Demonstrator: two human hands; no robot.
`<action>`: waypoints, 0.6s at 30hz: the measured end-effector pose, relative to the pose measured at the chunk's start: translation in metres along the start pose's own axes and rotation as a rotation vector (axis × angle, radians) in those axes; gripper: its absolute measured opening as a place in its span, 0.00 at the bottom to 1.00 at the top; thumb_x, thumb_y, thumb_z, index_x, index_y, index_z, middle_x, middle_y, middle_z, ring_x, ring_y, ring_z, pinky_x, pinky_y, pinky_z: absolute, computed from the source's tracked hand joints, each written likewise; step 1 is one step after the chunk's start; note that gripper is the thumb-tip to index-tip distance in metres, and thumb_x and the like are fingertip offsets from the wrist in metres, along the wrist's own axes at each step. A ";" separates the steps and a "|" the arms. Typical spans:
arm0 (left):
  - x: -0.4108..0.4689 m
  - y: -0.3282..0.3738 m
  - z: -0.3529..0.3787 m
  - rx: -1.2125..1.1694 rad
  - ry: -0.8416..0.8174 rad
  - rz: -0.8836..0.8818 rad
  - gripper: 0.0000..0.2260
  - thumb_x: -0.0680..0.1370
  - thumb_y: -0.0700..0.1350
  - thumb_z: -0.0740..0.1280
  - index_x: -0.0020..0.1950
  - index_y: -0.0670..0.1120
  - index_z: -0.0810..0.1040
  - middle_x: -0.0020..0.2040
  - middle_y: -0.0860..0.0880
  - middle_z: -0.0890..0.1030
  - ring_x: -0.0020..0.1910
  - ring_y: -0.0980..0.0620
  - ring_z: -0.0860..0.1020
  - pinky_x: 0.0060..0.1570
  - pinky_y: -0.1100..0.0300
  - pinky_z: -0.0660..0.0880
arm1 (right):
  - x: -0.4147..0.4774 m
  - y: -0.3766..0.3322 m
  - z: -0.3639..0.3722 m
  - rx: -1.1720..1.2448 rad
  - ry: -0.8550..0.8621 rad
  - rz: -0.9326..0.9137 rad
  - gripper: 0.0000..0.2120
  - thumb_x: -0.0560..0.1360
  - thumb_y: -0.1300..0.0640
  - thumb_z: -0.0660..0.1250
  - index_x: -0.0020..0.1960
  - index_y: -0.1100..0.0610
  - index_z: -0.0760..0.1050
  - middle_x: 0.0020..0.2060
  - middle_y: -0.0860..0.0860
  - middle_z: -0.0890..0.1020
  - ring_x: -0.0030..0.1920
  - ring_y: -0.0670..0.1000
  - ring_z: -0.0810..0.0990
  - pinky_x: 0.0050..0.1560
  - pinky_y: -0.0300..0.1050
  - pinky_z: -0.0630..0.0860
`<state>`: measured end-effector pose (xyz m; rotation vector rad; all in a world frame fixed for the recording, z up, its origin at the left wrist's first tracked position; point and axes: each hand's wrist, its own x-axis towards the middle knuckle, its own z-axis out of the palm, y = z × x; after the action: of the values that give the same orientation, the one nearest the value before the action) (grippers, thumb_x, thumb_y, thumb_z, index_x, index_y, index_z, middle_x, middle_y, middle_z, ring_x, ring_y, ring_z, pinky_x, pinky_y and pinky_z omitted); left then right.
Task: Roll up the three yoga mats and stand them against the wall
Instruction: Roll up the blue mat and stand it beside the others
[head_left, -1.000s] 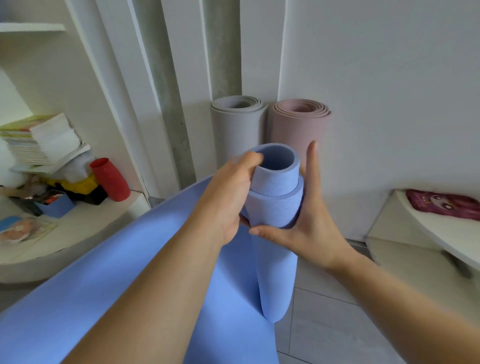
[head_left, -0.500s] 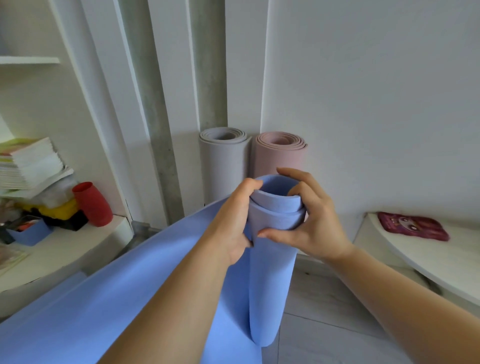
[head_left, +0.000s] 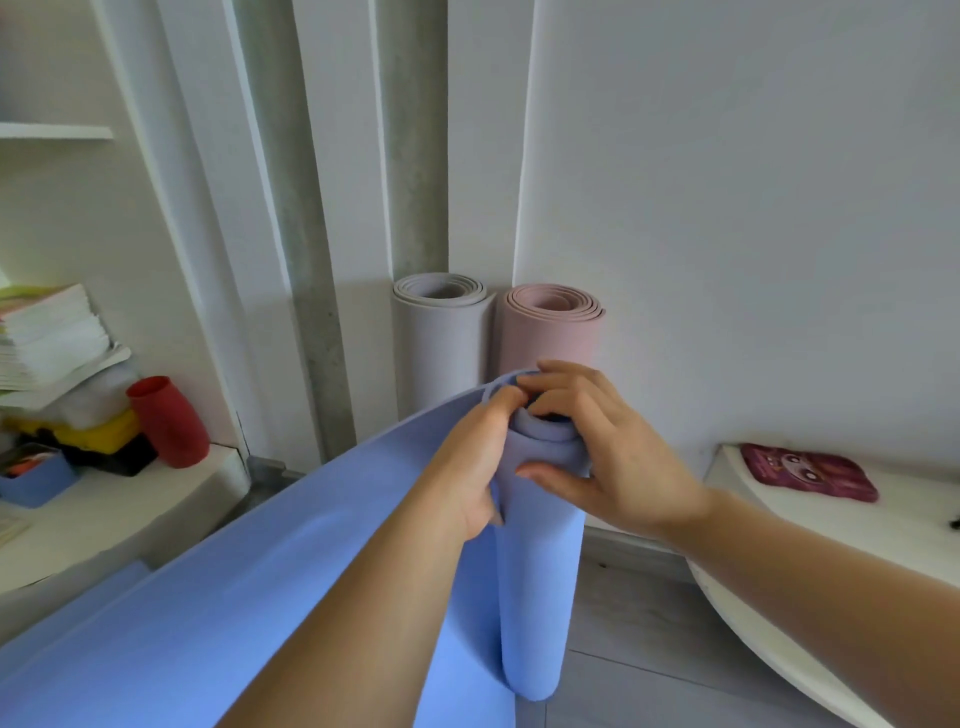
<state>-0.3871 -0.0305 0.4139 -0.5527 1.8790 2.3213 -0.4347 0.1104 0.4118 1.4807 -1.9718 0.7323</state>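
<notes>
The blue mat (head_left: 535, 597) is partly rolled into a narrow upright tube, its loose sheet trailing away to the lower left. The left hand (head_left: 470, 467) grips the tube's top edge; the right hand (head_left: 602, 457) curls over its open end, thumb pressed on the side. Behind, a grey mat (head_left: 441, 338) and a pink mat (head_left: 550, 332) stand rolled against the wall (head_left: 727, 208).

blue mat (head_left: 535, 597): smooth matt foam. grey mat (head_left: 441, 338), pink mat (head_left: 550, 332): same matt foam. pipes (head_left: 415, 130): rough concrete-like. red cup (head_left: 169, 423): matt plastic.
</notes>
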 end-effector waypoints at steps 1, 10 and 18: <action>0.001 -0.004 0.000 -0.008 -0.003 0.002 0.14 0.74 0.58 0.60 0.54 0.58 0.79 0.58 0.51 0.80 0.57 0.48 0.76 0.50 0.42 0.74 | -0.002 0.002 0.001 -0.005 -0.017 -0.014 0.19 0.75 0.50 0.66 0.61 0.58 0.69 0.61 0.54 0.75 0.64 0.55 0.70 0.64 0.42 0.68; 0.010 0.001 0.024 0.071 0.031 0.011 0.18 0.78 0.59 0.58 0.66 0.57 0.72 0.65 0.54 0.70 0.63 0.48 0.67 0.58 0.33 0.70 | -0.014 0.037 -0.011 -0.153 -0.104 0.155 0.21 0.67 0.42 0.68 0.47 0.61 0.74 0.44 0.52 0.78 0.49 0.48 0.70 0.45 0.44 0.74; 0.037 0.009 0.054 0.100 0.140 0.024 0.43 0.70 0.76 0.47 0.75 0.48 0.59 0.71 0.49 0.67 0.67 0.45 0.69 0.63 0.40 0.67 | -0.024 0.043 0.010 -0.301 0.184 0.222 0.18 0.68 0.45 0.66 0.32 0.59 0.67 0.27 0.48 0.70 0.37 0.44 0.61 0.28 0.41 0.66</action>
<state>-0.4359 0.0140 0.4192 -0.7005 2.0599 2.2419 -0.4720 0.1291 0.3838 0.9956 -2.0178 0.6055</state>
